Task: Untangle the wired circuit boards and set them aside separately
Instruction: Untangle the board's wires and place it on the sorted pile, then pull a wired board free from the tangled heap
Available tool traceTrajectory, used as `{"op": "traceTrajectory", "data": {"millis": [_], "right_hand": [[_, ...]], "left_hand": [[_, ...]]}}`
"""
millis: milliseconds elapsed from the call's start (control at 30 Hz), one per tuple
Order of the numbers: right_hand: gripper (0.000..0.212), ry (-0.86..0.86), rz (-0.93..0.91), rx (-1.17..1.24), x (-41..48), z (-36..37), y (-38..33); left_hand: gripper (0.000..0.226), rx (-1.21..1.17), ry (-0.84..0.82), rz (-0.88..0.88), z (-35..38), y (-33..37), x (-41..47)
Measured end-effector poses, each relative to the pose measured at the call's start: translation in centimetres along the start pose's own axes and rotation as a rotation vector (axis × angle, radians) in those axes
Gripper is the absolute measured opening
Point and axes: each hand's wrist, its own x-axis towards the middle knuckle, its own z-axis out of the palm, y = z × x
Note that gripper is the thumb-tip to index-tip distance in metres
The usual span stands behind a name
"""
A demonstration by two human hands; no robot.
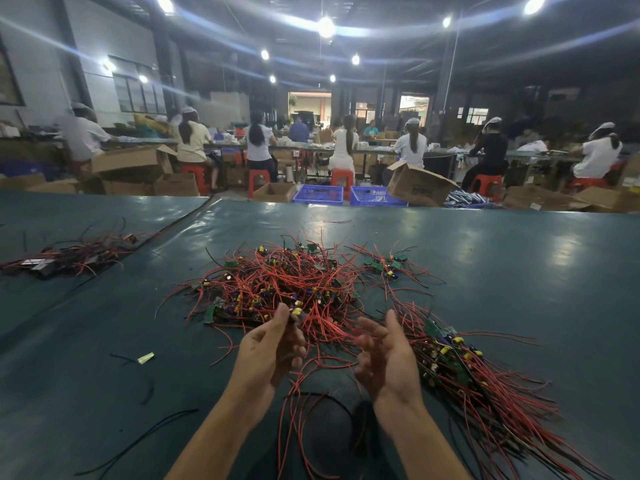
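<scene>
Extraction step: board pinched in left hand over near side of tangle, table centre; right hand spread, holding nothing. Next, probably: draw wires free, lay board on pile toward right edge.

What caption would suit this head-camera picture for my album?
Left hand pinches a wired circuit board above the tangled pile, right hand open beside it; a separate bundle lies at right.

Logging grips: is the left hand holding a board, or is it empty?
Holding: the left hand pinches a wired circuit board between thumb and fingertips, at the near edge of the tangled pile.
</scene>
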Motion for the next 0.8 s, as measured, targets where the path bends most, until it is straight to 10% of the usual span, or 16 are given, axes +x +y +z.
{"op": "traceTrajectory", "data": {"millis": [300,800], "right_hand": [[0.030,-0.337,0.064,-0.334,-2.0,2.0,0.4],[0.019,-0.016,-0.091,-0.226,-1.7,1.9,1.0]], "left_hand": [[0.056,0.319,-0.331,-0.233,0.5,-0.8,-0.8],[0.019,0.443,-0.205,0.095,2.0,-1.7,-1.6]]}}
